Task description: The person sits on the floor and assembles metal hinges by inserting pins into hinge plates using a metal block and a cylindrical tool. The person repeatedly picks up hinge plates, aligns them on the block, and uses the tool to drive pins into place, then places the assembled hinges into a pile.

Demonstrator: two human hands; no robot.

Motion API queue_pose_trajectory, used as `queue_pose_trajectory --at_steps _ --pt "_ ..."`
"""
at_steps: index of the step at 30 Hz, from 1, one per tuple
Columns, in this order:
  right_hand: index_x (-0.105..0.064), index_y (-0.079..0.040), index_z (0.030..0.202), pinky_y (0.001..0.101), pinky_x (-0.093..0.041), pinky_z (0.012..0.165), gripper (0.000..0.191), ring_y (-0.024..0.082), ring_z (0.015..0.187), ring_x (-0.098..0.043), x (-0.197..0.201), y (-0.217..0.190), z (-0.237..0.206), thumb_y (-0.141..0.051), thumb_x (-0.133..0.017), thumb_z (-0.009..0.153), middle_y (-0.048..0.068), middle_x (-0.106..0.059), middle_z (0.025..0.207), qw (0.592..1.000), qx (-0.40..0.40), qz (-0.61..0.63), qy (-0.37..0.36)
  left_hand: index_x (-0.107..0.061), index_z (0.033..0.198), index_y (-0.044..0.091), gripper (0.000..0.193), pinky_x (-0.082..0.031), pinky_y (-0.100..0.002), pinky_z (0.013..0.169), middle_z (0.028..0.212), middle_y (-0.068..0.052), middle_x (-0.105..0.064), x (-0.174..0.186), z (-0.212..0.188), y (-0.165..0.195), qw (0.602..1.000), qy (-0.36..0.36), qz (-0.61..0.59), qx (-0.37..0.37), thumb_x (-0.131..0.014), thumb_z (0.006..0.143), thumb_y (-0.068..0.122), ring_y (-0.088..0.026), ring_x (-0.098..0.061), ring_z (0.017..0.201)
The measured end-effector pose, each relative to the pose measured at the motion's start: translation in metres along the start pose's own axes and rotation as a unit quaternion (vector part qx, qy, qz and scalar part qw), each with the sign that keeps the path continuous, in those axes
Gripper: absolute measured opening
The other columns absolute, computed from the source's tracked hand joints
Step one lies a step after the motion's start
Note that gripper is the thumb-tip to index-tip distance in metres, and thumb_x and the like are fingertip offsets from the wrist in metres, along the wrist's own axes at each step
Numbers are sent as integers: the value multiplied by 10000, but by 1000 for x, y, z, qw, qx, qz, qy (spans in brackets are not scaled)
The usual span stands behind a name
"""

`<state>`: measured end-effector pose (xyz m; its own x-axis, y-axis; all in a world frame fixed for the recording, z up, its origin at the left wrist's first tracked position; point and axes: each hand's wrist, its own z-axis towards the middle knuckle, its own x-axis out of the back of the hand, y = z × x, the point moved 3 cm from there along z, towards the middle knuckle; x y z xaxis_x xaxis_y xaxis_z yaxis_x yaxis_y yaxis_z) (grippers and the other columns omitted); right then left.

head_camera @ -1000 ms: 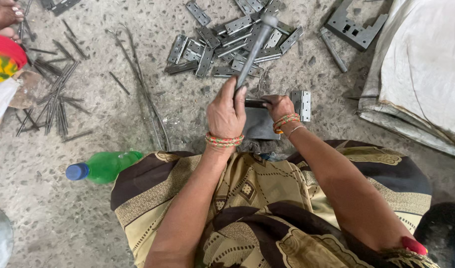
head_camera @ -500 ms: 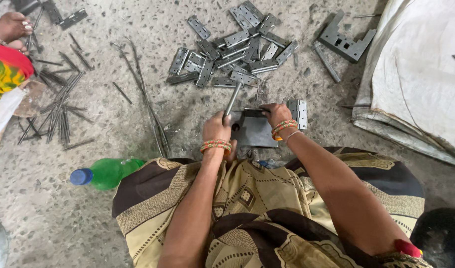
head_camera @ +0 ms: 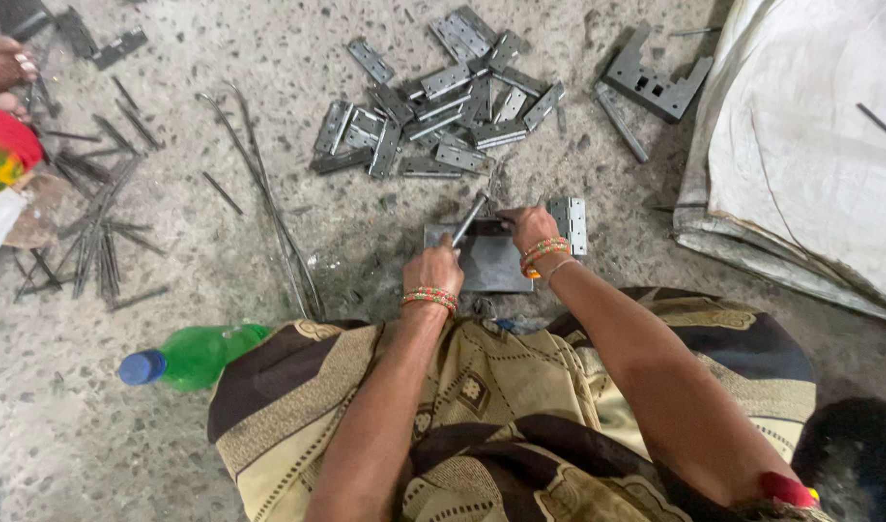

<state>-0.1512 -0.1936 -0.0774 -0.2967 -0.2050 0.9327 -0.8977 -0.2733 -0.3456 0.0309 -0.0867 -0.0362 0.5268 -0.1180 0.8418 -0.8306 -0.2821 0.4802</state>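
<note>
My left hand (head_camera: 431, 270) grips a metal hammer (head_camera: 469, 218), its head down on the workpiece. My right hand (head_camera: 528, 225) pinches a small metal hinge piece on top of a flat steel block (head_camera: 486, 268) lying on the concrete floor in front of my knees. A finished hinge (head_camera: 570, 224) lies just right of that hand. Both wrists wear orange bangles. A heap of grey metal hinges (head_camera: 433, 106) lies beyond the block.
A green plastic bottle with a blue cap (head_camera: 194, 355) lies at my left knee. Thin metal rods (head_camera: 95, 232) are scattered at left, long bent wires (head_camera: 269, 208) nearer. Another person's foot (head_camera: 3, 63) shows top left. White sacking (head_camera: 810, 145) covers the right; a steel bracket (head_camera: 654, 82) lies near it.
The hammer, raised high a second ago, has come down onto the piece on the block. My right hand stayed on the piece throughout.
</note>
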Motion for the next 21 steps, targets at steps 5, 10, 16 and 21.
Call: queue_pose_trajectory --at_steps 5,10,16,21 --pt "-798 -191 1132 432 -594 810 237 344 881 -725 -2 -1 -1 -134 -711 919 149 -753 999 996 65 38 58 -733 1125 123 261 -542 -563 779 932 -195 -739 -19 16 -45 993 59 -67 73 -601 988 303 -440 -686 895" --pt "-791 -157 1085 414 -588 775 227 325 862 -734 -11 6 -33 -214 -791 866 136 -758 969 988 22 114 97 -736 1164 109 275 -553 -520 703 907 -207 -732 18 12 -33 965 210 -158 -14 -630 985 289 -423 -700 829" --pt "-800 -117 994 408 -579 743 233 316 848 -731 -32 11 -72 -269 -831 819 94 -770 1007 960 -49 180 211 -656 1236 -3 299 -529 -357 628 882 -157 -722 79 -36 22 857 398 -261 -199 -578 1046 214 -232 -693 706" --pt "-806 -135 975 400 -565 773 203 281 899 -722 -49 10 -79 -281 -820 835 46 -777 1021 943 -25 177 279 -568 1205 4 245 -526 -343 650 922 -164 -675 54 -25 13 773 397 -347 -354 -465 1082 190 -265 -634 704"
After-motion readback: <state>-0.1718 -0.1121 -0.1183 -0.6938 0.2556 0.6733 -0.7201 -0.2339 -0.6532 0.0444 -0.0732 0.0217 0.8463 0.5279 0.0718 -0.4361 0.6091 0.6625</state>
